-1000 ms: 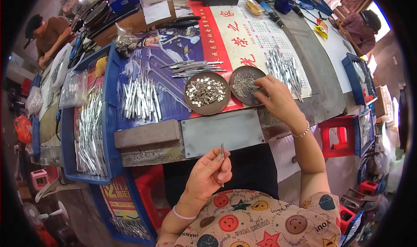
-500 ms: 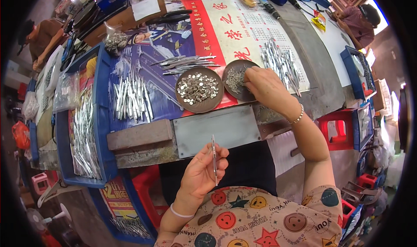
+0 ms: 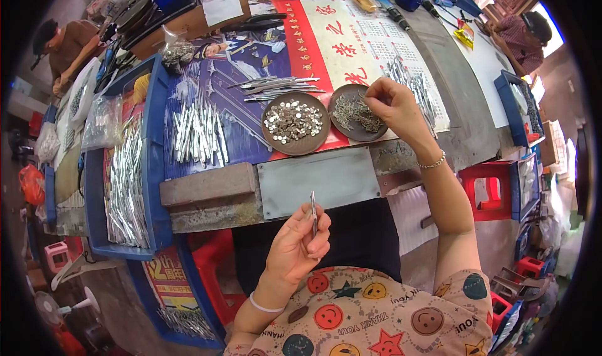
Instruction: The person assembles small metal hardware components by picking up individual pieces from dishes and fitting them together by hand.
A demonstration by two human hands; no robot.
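Observation:
My left hand (image 3: 295, 246) is closed round a slim metal strip (image 3: 313, 205), held upright before my shirt near the bench edge. Over the right rim of a dark dish of small metal pins (image 3: 351, 110), my right hand (image 3: 396, 108) has thumb and fingers pinched together. Whatever is between those fingertips is too small to make out. Left of that dish stands a second brown dish (image 3: 295, 144) heaped with small shiny discs (image 3: 293, 119). A grey metal plate (image 3: 320, 183) lies at the bench's front edge, just beyond my left hand.
Slim metal pieces lie in piles: one at left (image 3: 199, 133), one behind the dishes (image 3: 276, 88), another partly behind my right hand (image 3: 411, 83). A brown block (image 3: 208, 188) sits along the front edge. Left is a blue tray (image 3: 153, 187) of metal strips. Two people work farther off.
My right hand has drawn up and back a little from the pins, fingers still pinched. My left hand keeps the metal strip, now tilted slightly differently. The whole view has shifted slightly.

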